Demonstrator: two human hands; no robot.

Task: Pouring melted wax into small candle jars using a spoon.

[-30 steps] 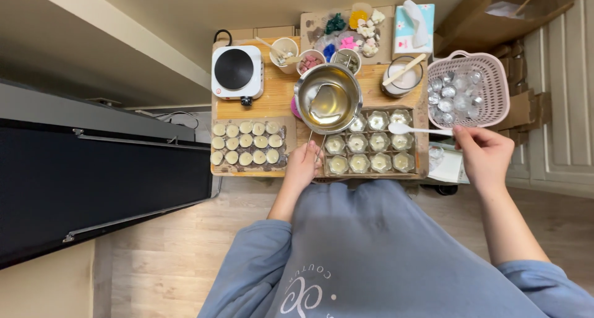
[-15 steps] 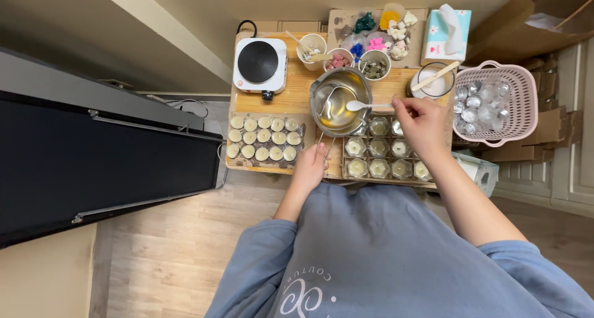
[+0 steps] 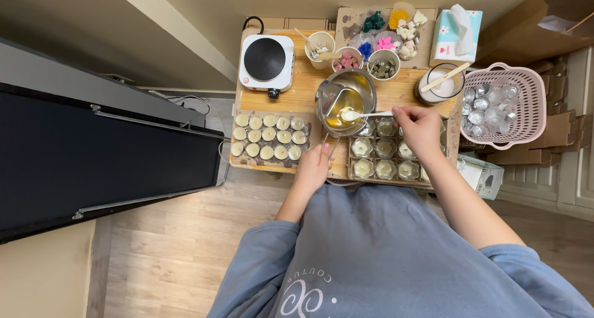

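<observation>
My left hand (image 3: 315, 165) grips the wire handle of a steel pot (image 3: 365, 86) that holds clear yellow liquid. My right hand (image 3: 419, 128) holds a white spoon (image 3: 365, 115) by its handle, with the bowl of the spoon dipped in the liquid. Under my right hand lies a tray of flower-shaped clear cups (image 3: 385, 168) filled with pale wax. A second tray (image 3: 268, 143) with several round pale tealights sits left of the pot. Everything rests on a small wooden table (image 3: 301, 98).
A white single hot plate (image 3: 266, 61) stands at the table's back left. Small cups of coloured pieces (image 3: 346, 59), a glass jar with a wooden stick (image 3: 438, 86), a tissue box (image 3: 456, 36) and a pink basket of empty cups (image 3: 502, 104) lie behind and to the right. A dark treadmill (image 3: 93, 157) is on the left.
My right hand has carried the white spoon from the right side near the basket leftward over the flower-cup tray and lowered its bowl into the pot. My left hand stays on the pot handle.
</observation>
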